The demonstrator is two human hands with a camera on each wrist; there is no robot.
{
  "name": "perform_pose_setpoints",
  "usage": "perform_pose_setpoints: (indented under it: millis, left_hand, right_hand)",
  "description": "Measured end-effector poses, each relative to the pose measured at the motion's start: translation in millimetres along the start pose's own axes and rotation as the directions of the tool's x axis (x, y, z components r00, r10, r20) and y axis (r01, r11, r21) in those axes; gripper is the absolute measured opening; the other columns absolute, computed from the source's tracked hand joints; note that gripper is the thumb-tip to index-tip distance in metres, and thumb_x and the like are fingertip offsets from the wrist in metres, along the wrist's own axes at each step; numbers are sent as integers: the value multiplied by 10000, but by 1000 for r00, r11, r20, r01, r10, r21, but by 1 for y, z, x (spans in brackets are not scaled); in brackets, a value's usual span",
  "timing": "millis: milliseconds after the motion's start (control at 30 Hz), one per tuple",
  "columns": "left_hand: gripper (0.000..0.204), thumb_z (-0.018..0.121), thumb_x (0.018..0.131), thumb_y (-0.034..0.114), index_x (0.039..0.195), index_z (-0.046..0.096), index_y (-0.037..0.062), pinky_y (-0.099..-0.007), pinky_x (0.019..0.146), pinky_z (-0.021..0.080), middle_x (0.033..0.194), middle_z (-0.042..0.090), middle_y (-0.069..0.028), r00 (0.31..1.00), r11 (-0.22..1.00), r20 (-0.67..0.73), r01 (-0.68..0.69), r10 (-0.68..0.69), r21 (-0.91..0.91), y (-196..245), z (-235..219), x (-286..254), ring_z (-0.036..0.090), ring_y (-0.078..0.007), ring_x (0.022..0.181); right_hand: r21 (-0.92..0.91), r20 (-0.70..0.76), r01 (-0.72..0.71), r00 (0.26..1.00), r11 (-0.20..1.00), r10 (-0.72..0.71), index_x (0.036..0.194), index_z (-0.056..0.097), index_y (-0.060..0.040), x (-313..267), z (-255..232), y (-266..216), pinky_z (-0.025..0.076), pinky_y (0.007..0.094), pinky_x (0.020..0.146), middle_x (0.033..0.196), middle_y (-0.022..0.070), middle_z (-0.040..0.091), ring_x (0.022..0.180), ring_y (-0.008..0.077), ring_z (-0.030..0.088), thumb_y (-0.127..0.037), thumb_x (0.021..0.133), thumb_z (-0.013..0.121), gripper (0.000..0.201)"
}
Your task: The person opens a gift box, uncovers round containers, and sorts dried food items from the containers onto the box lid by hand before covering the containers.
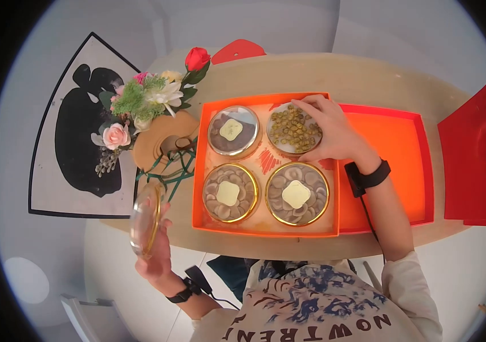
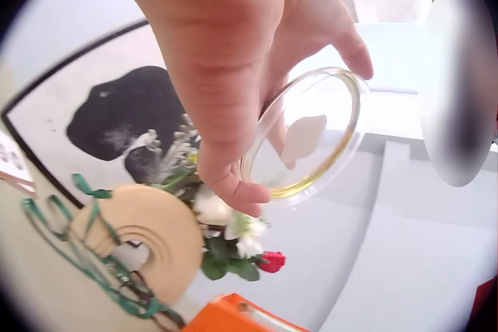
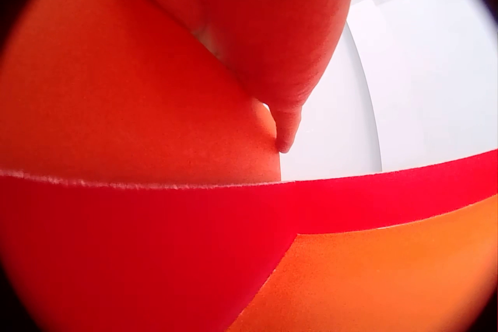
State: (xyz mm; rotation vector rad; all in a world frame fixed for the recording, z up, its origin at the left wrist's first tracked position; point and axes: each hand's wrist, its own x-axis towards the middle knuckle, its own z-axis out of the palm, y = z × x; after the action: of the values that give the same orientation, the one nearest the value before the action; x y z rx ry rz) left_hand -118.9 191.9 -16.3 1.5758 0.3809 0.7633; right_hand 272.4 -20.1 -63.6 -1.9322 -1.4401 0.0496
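Observation:
A clear round lid with a gold rim (image 1: 146,219) (image 2: 311,133) is gripped at its edge by the left hand (image 1: 157,251) (image 2: 233,59), tilted nearly upright left of the orange box (image 1: 265,232). Around the uncovered jar of greenish-brown dried pieces (image 1: 295,130), at the box's back right, the right hand (image 1: 334,128) (image 3: 272,28) curls its fingers and thumb. Three lidded jars with pale labels share the box: a dark-filled one (image 1: 233,132) at back left, two with pale slices (image 1: 230,194) (image 1: 298,194) in front. The right wrist view hides what that hand holds.
A red-edged orange tray (image 1: 388,165) adjoins the box on the right, with a red box (image 1: 476,159) beyond. Flowers (image 1: 146,102), a tan round hat-like object (image 1: 166,137) with green ribbon and a black-and-white panel (image 1: 55,194) lie left. A red chair (image 1: 238,50) stands behind.

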Motion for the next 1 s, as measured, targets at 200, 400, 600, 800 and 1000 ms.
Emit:
perform_pose_setpoints:
  millis: [200, 400, 600, 800, 1000]
  left_hand:
    - [992, 500, 898, 669, 1561, 237, -21, -451, 893, 561, 1530, 383, -283, 889, 776, -224, 198, -400, -599, -35, -15, -40, 500, -539, 1278]
    - [640, 384, 998, 611, 1492, 348, 205, -458, 658, 638, 1435, 505, -158, 838, 705, -237, 224, -492, -672, -66, -20, -35, 596, -489, 1192]
    - [484, 468, 1002, 488, 1322, 518, 128, -305, 630, 582, 1218, 676, -144, 760, 764, -252, 449, -599, -463, -92, -42, -31, 681, -333, 1098]
    - [392, 504, 976, 325, 1232, 584, 38, -278, 599, 522, 1111, 720, -118, 692, 789, -379, 545, -614, -284, -112, -48, -34, 705, -185, 929]
    - [363, 546, 951, 312, 1167, 591, 24, -309, 588, 518, 1023, 676, -81, 651, 793, -485, 586, -584, -168, -112, -47, -34, 675, -183, 861]
  right_hand:
    - [-32, 30, -14, 999, 999, 15, 1422, 528, -119, 1, -2, -2, 394, 435, 1066, 1313, 124, 508, 1232, 326, 477, -370, 518, 923, 1019]
    - [-11, 47, -46, 998, 999, 46, 1403, 546, -113, 2, -5, -5, 396, 441, 1071, 1328, 129, 504, 1239, 333, 472, -373, 527, 915, 985]
    - [-27, 65, -65, 996, 998, 67, 1399, 550, -116, 3, -8, -9, 407, 447, 1070, 1329, 132, 504, 1244, 345, 464, -371, 536, 912, 969]
    - [-33, 31, -32, 999, 999, 33, 1388, 562, -115, 0, -4, -2, 399, 445, 1071, 1328, 129, 499, 1240, 343, 468, -371, 536, 914, 957]
    - [-36, 31, -11, 999, 999, 12, 1378, 569, -115, 0, -4, -3, 385, 436, 1077, 1335, 137, 490, 1248, 337, 466, -385, 533, 923, 956]
